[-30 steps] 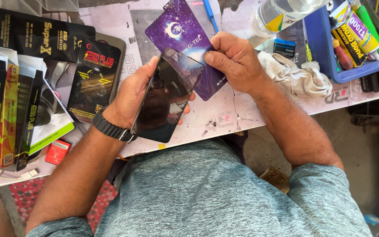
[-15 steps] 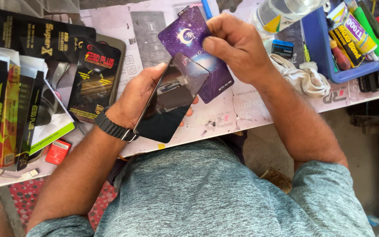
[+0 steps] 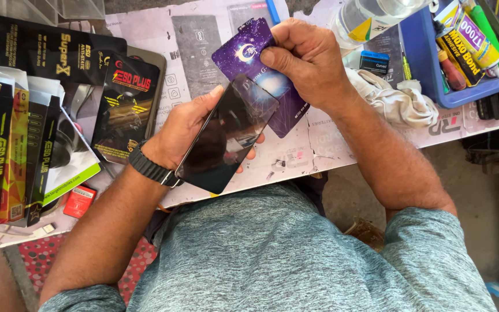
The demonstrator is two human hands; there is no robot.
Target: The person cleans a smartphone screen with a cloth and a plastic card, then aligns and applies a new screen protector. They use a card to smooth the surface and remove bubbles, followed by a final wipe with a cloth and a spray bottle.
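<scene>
The left hand [image 3: 189, 124] cradled a dark phone [image 3: 226, 136] while the right hand [image 3: 307, 60] pinched a purple packet [image 3: 249, 55] against its top edge; the packet looked unopened, nothing yet on the glass.

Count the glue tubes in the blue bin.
3 that show: a yellow-labelled tube, a green one to its right, and a small red-brown one lower left, all in the blue bin. More may be hidden past the frame edge.

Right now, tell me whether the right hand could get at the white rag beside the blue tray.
Probably yes: the white rag lies uncovered just beside the right hand, nothing between them. But its fingers hold the purple packet, which it would have to release.
</scene>
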